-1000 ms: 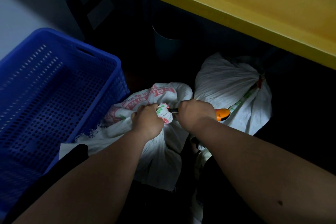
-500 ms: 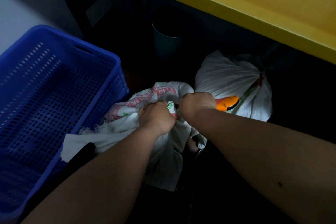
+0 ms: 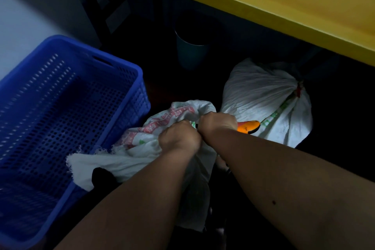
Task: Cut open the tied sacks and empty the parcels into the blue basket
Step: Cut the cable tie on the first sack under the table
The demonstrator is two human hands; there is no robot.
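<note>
Nothing could be read. The near sack (image 3: pixel 172 119) bore a band of pink-red printed characters and some green marks, all too crumpled and dim to make out. The far sack (image 3: pixel 261 95) carried faint green printing near its tied neck, likewise illegible.

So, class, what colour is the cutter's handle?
Orange, seen in the head view: cutter in the right hand.

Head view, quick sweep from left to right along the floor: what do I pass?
blue basket → sack with red print → left hand gripping that sack's neck → right hand holding the orange-handled cutter → tied white sack
</note>
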